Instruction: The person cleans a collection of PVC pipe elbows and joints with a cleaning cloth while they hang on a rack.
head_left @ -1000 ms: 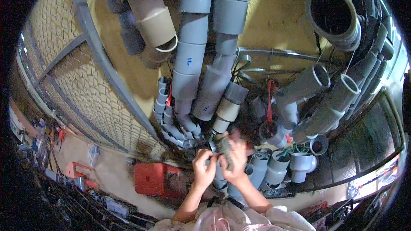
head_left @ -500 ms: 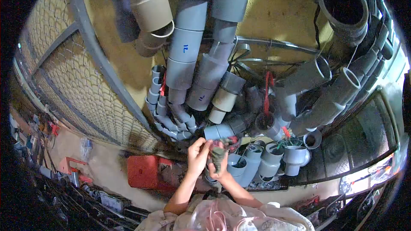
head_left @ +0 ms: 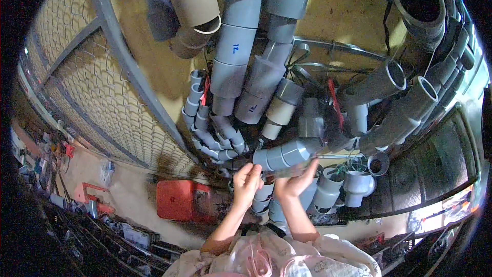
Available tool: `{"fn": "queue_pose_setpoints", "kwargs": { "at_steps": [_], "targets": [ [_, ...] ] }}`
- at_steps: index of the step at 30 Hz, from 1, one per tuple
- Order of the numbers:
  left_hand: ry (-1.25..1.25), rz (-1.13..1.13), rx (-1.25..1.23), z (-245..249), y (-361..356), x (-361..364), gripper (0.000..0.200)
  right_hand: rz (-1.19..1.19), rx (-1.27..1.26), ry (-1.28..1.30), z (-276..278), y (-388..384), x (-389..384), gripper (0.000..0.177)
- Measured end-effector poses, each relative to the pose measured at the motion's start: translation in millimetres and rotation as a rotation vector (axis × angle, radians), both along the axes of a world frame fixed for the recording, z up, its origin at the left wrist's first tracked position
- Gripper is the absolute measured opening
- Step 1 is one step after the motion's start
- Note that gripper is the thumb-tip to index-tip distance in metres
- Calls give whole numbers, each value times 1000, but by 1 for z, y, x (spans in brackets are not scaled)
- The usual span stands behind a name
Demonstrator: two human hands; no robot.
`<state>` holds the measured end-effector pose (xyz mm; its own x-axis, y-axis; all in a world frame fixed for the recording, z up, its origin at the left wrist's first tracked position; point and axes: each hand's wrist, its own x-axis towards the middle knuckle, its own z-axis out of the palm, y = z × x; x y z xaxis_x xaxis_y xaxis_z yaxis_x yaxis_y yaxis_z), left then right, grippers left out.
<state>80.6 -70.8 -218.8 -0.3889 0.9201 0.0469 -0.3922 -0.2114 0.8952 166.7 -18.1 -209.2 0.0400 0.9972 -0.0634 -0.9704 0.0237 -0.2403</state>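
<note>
My left hand (head_left: 246, 184) is closed, thumb against fingers, just below the left end of a row of joined grey pipe fittings (head_left: 281, 157). What it pinches is too small or blurred to make out. My right hand (head_left: 294, 182) is open under the right part of that row, fingers stretched up and to the right. A faint blurred strip lies between the two hands. Upright grey fittings (head_left: 328, 191) stand just right of my right hand. Above, long strings of grey fittings (head_left: 236, 46) hang down, one marked in blue.
A red stool-like object (head_left: 174, 200) sits on the floor at left. Wire mesh in a metal frame (head_left: 120, 97) rises on the left. More grey pipes (head_left: 394, 123) hang at right, beside a dark curved panel (head_left: 435, 159). Red ties (head_left: 335, 103) dangle between the pipes.
My hands were together round a blurred green and reddish item, which no longer shows. They are now apart, the right one opened and moved rightward. The view has shifted slightly.
</note>
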Motion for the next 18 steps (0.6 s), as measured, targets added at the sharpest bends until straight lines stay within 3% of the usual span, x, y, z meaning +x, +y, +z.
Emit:
{"fn": "queue_pose_setpoints", "kwargs": {
  "at_steps": [2,4,7,8,11,12,14,15,18],
  "targets": [
    [17,-13,24,2,-5,-5,28,137,-106,-36,4,-19,-16,45],
    [196,16,-12,3,-11,-4,28,257,-68,-107,-4,-12,-4,45],
    [98,-49,14,2,-10,5,28,387,249,152,33,12,43,43],
    [54,-40,8,-1,-8,7,28,150,186,-5,43,13,43,43],
    [-45,-7,6,-4,-1,9,29,-35,59,-60,17,2,11,41],
    [-105,-20,31,-7,-1,4,28,-32,-76,-102,5,-3,-3,40],
    [111,6,51,-1,-5,-1,28,124,-95,-160,-9,-15,-12,39],
    [208,9,-6,1,-8,-1,28,225,-98,-207,10,-17,-1,43],
    [-13,-74,25,1,-8,5,28,16,112,-172,36,7,37,41]
  ]
}}
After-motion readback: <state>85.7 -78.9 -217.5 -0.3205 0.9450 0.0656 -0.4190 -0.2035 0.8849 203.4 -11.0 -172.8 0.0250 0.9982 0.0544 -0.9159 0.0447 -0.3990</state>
